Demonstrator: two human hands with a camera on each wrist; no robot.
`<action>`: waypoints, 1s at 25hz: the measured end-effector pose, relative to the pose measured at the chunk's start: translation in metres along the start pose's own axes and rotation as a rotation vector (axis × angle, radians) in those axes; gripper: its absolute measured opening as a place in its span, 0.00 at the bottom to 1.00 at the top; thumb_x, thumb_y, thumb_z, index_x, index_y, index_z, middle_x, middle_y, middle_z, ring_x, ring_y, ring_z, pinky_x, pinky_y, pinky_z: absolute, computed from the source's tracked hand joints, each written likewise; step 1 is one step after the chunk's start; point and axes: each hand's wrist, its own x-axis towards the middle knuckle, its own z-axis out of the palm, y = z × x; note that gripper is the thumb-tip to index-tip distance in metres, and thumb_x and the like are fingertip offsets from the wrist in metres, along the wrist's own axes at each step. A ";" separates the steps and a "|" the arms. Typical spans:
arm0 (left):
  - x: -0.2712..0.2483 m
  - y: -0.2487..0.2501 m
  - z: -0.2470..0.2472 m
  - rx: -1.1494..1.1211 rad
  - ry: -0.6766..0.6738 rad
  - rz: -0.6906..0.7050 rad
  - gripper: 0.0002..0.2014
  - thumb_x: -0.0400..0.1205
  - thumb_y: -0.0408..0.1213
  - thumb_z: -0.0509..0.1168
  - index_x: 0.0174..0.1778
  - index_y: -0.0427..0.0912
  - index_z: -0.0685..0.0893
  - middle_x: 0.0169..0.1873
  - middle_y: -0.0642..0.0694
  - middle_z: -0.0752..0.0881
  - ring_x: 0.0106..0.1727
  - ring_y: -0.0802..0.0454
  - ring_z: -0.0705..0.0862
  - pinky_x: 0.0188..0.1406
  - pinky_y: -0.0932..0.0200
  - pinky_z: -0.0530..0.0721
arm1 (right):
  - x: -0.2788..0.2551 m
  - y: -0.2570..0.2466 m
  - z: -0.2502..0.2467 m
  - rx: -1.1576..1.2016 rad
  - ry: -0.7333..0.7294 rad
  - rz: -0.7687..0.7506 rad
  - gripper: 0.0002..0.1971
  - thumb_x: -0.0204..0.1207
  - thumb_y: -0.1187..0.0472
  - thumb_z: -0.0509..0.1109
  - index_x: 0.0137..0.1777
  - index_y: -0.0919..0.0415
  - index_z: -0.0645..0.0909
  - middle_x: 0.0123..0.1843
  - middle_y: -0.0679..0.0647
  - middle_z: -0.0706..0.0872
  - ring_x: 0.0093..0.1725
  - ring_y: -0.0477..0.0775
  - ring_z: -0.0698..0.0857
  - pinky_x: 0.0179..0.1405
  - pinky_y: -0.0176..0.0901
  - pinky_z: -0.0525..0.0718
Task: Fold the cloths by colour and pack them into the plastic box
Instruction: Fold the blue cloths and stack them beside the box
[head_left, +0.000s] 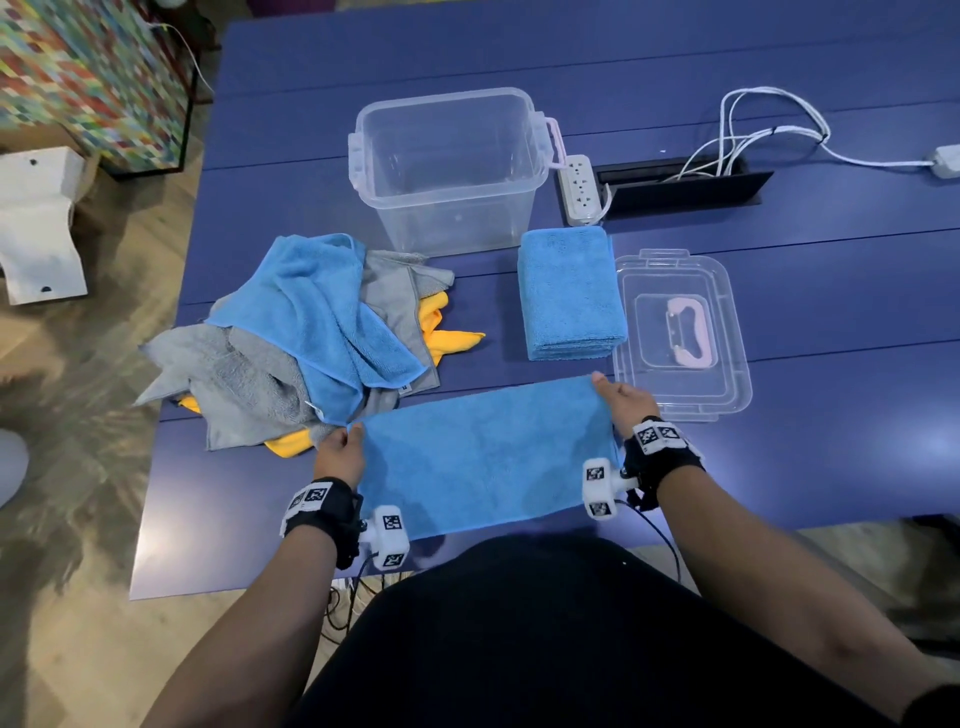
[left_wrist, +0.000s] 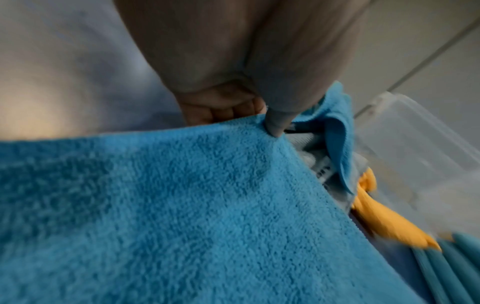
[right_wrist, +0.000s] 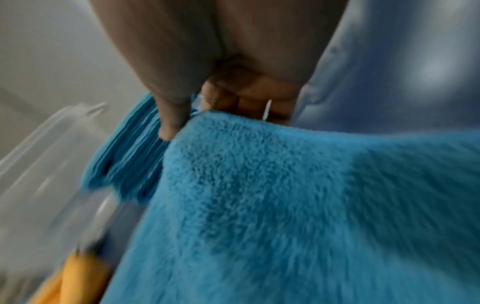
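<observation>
A blue cloth (head_left: 485, 457) folded into a long strip stretches across the near table between my hands. My left hand (head_left: 343, 449) pinches its far left corner, thumb on top of the blue cloth (left_wrist: 207, 205). My right hand (head_left: 621, 400) pinches the far right corner of the blue cloth (right_wrist: 298, 205). A stack of folded blue cloths (head_left: 571, 293) lies just beyond. A loose pile of blue, grey and orange cloths (head_left: 311, 338) sits at the left. The clear plastic box (head_left: 449, 171) stands open and empty behind them.
The box's clear lid (head_left: 680, 332) with a pink handle lies right of the folded stack. A white power strip (head_left: 582, 189), a black cable tray (head_left: 685, 189) and white cables (head_left: 769, 130) occupy the back right. The table's near edge (head_left: 234, 587) is close to my body.
</observation>
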 end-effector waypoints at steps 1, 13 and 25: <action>0.001 0.000 -0.001 -0.022 0.009 -0.028 0.20 0.86 0.50 0.59 0.41 0.35 0.77 0.37 0.37 0.79 0.40 0.45 0.77 0.40 0.53 0.73 | 0.003 0.003 -0.001 0.133 -0.068 0.043 0.24 0.60 0.34 0.80 0.42 0.55 0.85 0.41 0.53 0.89 0.42 0.56 0.87 0.48 0.48 0.84; 0.009 -0.004 0.006 -0.200 0.052 -0.047 0.27 0.76 0.62 0.67 0.42 0.37 0.86 0.38 0.44 0.86 0.41 0.47 0.82 0.51 0.48 0.84 | 0.008 0.005 0.001 -0.155 0.115 -0.023 0.09 0.75 0.56 0.75 0.52 0.55 0.81 0.53 0.54 0.88 0.50 0.56 0.87 0.54 0.47 0.85; 0.001 0.000 0.007 -0.258 -0.075 -0.008 0.03 0.81 0.34 0.71 0.47 0.39 0.85 0.45 0.43 0.90 0.51 0.41 0.89 0.56 0.44 0.86 | -0.009 0.009 0.002 -0.228 0.196 -0.110 0.14 0.79 0.61 0.70 0.63 0.57 0.82 0.48 0.54 0.87 0.50 0.57 0.86 0.50 0.41 0.82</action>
